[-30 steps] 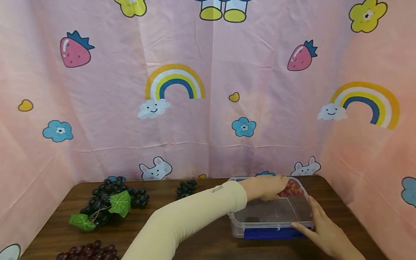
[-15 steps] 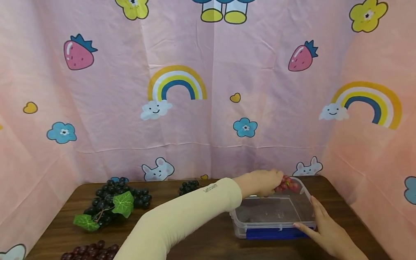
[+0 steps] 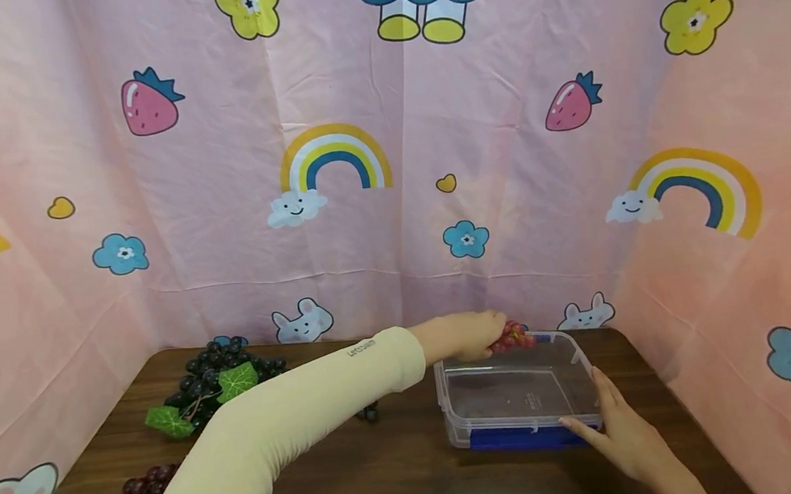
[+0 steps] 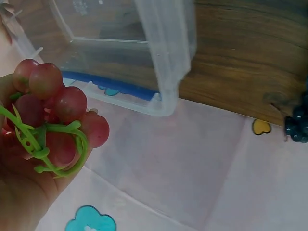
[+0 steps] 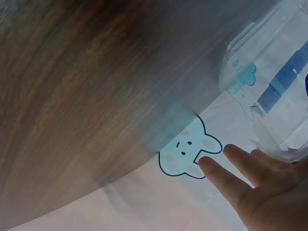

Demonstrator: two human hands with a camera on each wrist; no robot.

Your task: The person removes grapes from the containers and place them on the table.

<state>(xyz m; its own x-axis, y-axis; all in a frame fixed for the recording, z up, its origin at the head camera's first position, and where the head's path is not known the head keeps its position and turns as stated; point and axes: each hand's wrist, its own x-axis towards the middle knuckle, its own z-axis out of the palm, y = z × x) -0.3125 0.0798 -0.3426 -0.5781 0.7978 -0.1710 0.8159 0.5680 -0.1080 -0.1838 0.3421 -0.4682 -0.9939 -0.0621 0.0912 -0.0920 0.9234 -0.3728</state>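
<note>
My left hand (image 3: 461, 336) holds a small bunch of red grapes (image 3: 515, 336) over the far rim of a clear plastic food container (image 3: 457, 430) with blue clips. In the left wrist view the round grapes (image 4: 67, 103) lie in the fingers, a green stem curling across them and the container wall (image 4: 168, 62) just beyond. My right hand (image 3: 628, 446) rests against the container's near right corner, thumb at the front and fingers along the side. Those fingers are extended and spread in the right wrist view, beside the clear wall (image 5: 240, 62).
Black grapes (image 3: 199, 382) with green leaves lie at the back left of the wooden table (image 3: 388, 483). Purple grapes (image 3: 141, 489) sit in front of them, partly behind the left sleeve (image 3: 297, 412). A small black bunch (image 3: 369, 412) is mostly hidden by that arm. Patterned cloth (image 3: 339, 244) borders the table.
My left hand has lifted the red grapes from inside the container and moved left and back to its far rim. The right hand stays at the corner.
</note>
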